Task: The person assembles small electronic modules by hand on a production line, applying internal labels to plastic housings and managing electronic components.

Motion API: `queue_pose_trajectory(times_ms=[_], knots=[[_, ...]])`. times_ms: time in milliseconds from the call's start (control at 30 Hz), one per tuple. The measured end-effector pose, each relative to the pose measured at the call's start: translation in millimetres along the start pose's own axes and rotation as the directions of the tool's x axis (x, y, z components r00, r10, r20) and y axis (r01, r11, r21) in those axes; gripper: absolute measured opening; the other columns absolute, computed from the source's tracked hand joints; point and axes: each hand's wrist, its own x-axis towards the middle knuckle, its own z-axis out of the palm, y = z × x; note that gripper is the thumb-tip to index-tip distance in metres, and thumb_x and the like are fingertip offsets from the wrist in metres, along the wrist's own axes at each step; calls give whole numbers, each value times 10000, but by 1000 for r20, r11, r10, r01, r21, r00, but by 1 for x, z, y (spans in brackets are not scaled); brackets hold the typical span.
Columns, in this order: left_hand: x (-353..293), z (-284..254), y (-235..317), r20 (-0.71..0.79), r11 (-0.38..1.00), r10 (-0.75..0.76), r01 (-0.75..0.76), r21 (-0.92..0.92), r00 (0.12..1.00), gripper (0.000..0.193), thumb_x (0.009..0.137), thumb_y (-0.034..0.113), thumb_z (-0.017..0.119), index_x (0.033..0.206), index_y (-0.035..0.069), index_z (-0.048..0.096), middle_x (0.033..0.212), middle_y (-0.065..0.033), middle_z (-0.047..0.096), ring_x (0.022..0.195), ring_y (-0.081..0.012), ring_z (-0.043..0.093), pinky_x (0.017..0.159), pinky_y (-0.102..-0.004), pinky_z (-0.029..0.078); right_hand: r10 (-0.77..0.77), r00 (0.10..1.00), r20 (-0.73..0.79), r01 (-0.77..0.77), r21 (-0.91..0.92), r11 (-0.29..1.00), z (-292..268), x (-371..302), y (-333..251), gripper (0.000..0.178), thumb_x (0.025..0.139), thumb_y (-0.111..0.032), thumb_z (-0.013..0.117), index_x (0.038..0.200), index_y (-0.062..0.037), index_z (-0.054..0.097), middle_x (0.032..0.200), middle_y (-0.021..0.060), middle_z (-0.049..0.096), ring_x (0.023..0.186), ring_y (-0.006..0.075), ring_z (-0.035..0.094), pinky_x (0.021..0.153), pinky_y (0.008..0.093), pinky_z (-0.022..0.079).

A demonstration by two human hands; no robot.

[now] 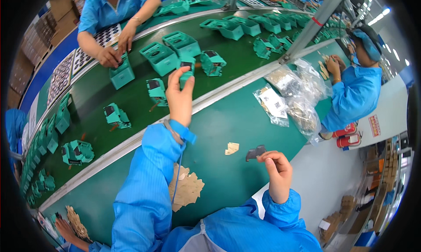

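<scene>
My left hand [180,98] reaches over the green conveyor belt, its thumb and fingers closed on a small green plastic part [187,64] with a dark patch on top. Close beside that part are larger green box-shaped housings [182,43] and another green part with a dark insert [212,63]. Above the green work table, my right hand [279,173] pinches a thin, dark grey, irregularly cut piece [255,153]. A small beige cut-out [231,148] lies left of that dark piece. Near my left sleeve is a pile of similar beige cut-outs [188,190], partly hidden by the arm.
A metal rail [210,96] separates table and belt. Clear plastic bags [298,91] of beige pieces lie at the right. Across the belt, a person's hands [115,54] work at a green housing. Another person [357,89] sits at the right, beside a slanted metal post [313,26].
</scene>
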Motion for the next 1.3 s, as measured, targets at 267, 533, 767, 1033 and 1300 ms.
queue_pose_trajectory(times_ms=[267, 533, 767, 1033, 1300], knots=[[-9, -21, 2, 288, 963, -263, 269, 18, 921, 501, 842, -20, 515, 1326, 17, 390, 1378, -120, 375, 1301, -221, 311, 1048, -330, 250, -239, 964, 120, 250, -719, 648, -28, 10, 25, 138, 765, 55, 559, 887, -1, 591, 894, 105, 592, 864, 252, 548, 764, 340, 433], [-77, -55, 92, 430, 853, -460, 521, -31, 777, 413, 897, 181, 527, 1258, -3, 448, 1120, -115, 529, 1049, -217, 489, 893, -313, 394, -279, 732, 621, 673, -722, 159, 16, 54, 41, 122, 760, -88, 588, 861, -23, 609, 914, 67, 554, 824, 230, 522, 773, 325, 414], [-143, -115, 185, 400, 762, -379, 526, -378, 835, 182, 923, 185, 474, 924, 10, 522, 617, -16, 411, 577, -116, 399, 551, -283, 336, -226, 406, 885, 886, -442, -140, 6, 64, 57, 160, 743, -103, 585, 857, 10, 591, 860, 72, 537, 781, 192, 523, 726, 312, 419], [-168, -103, 152, 388, 753, -506, 614, -237, 770, 170, 909, 157, 496, 890, -7, 538, 680, -77, 497, 620, -161, 490, 568, -277, 404, -312, 573, 758, 812, -576, 92, 2, 79, 54, 93, 763, -139, 579, 766, -54, 542, 773, 57, 497, 760, 194, 507, 683, 309, 404], [-182, -96, 114, 558, 568, -619, 806, -168, 552, 225, 904, 188, 526, 1020, -4, 518, 830, -81, 545, 761, -208, 561, 676, -326, 473, -675, 460, 577, 839, -532, 117, 10, 59, 28, 172, 651, -130, 590, 789, -49, 526, 922, 111, 552, 870, 254, 532, 699, 356, 440]])
